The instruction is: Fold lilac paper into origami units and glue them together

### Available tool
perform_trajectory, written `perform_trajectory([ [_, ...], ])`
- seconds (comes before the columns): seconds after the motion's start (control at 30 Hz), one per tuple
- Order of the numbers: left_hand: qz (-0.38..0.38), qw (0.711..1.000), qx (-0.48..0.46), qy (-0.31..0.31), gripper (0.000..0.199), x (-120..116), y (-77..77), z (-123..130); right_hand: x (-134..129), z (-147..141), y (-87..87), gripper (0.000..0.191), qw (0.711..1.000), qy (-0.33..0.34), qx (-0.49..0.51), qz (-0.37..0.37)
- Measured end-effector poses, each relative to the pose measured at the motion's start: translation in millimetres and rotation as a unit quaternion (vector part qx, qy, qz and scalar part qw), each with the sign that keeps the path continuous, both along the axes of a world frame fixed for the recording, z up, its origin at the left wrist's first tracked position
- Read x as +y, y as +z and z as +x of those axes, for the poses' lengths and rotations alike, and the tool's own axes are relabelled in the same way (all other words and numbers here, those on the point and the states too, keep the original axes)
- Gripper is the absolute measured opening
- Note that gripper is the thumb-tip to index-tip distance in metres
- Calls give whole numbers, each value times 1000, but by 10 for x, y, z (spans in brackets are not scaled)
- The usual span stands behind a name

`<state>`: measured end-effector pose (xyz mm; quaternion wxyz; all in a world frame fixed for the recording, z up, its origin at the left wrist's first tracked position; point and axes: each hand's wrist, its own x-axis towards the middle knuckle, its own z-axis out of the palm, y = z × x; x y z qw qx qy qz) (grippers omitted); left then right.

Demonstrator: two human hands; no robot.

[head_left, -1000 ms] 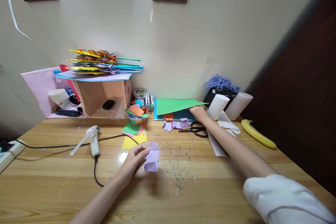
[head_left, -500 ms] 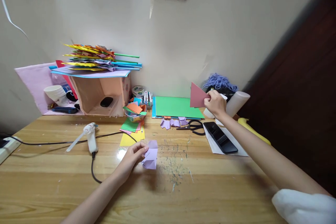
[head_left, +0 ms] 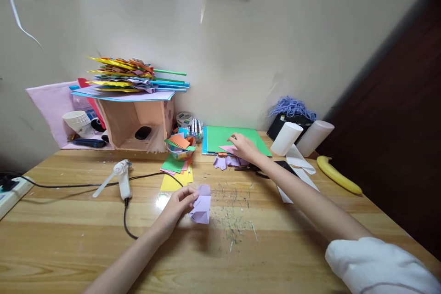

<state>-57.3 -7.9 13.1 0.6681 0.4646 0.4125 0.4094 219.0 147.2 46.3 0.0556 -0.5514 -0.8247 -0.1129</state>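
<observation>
My left hand (head_left: 184, 200) pinches a folded piece of purple paper (head_left: 203, 206) above the wooden table. Farther back, my right hand (head_left: 243, 147) is over the front of the green sheets (head_left: 246, 138). Its fingers are bent over a pink piece of paper (head_left: 227, 149) that lies low on the green sheets; whether they still grip it is unclear. Small purple paper shapes (head_left: 231, 161) lie just in front. Scissors (head_left: 246, 168) and a phone (head_left: 286, 165) are partly hidden under my right wrist and forearm.
A glue gun (head_left: 123, 179) with its black cord stands at the left. Behind are a bowl of paper scraps (head_left: 181, 151), a pink box (head_left: 138, 117) and stacked paper crafts (head_left: 124, 76). White paper rolls (head_left: 287, 138) and a banana (head_left: 337, 175) are at the right. Small clippings dot the table middle.
My right hand has moved left and down from beside the rolls to the green sheets, bringing the pink paper down. My left hand still holds the purple paper.
</observation>
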Motion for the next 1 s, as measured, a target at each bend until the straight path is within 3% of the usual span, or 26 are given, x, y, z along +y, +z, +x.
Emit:
perform_trajectory([
  [0.1,5,1000,-2,6,25,-7,20,6,46,51,-14,40,998,-52,1,-25],
  [0.23,4,1000,-5,13,25,-5,8,7,98,282,-80,36,990,-102,11,-93],
  [0.5,-43,996,-79,4,25,-10,30,17,106,472,-124,50,984,-37,49,-164],
  [0.67,-62,992,-106,18,26,-1,115,17,74,495,-116,49,981,-17,63,-182],
  [1.0,-59,992,-109,21,24,7,117,17,156,572,-148,35,981,-5,72,-180],
])
